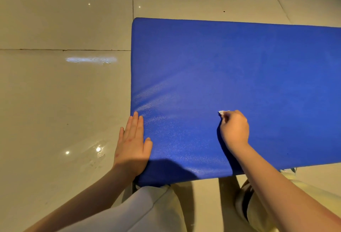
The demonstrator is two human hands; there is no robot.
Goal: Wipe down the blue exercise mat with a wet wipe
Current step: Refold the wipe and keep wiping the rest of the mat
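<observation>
The blue exercise mat (230, 69) lies flat on the tiled floor and fills the middle and right of the view, running off the right edge. My right hand (234, 129) rests on the mat near its front half, fingers curled round a small white wet wipe (223, 112) that peeks out past the fingertips. My left hand (132, 143) lies flat with straight fingers on the mat's left edge, near the front left corner, partly over the floor.
Glossy beige floor tiles (64, 93) surround the mat, with grout lines and bright light reflections. My knees in light trousers (147, 211) are at the mat's front edge. A small object (289, 170) shows just under the mat's front right edge.
</observation>
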